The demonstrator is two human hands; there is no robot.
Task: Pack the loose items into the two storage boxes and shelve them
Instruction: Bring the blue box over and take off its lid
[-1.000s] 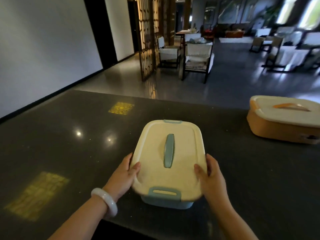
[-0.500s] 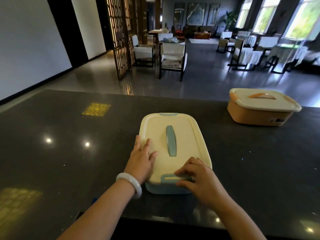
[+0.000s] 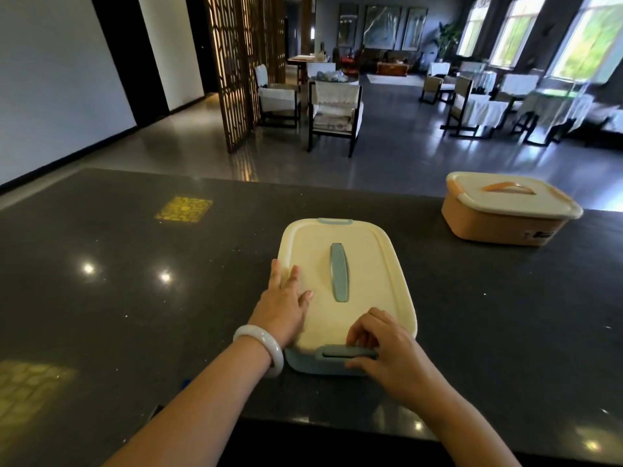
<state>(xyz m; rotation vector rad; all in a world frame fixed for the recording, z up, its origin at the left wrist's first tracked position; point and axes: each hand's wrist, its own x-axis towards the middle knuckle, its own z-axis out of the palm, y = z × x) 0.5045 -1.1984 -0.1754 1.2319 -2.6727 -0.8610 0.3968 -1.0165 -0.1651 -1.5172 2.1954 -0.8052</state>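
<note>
Near the counter's (image 3: 135, 298) front edge, left hand (image 3: 281, 306) lies flat on the blue box (image 3: 357, 298), right hand (image 3: 387, 355) pinching its latch (image 3: 337, 352).

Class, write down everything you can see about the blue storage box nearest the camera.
The blue storage box looks like plastic: a pale blue base under a cream lid with rounded corners, a blue handle lying flat along its middle and a blue clip at each short end. The lid is on. It sits flat on the dark counter. The left hand lies flat on the lid; the right hand pinches the near clip.
</note>
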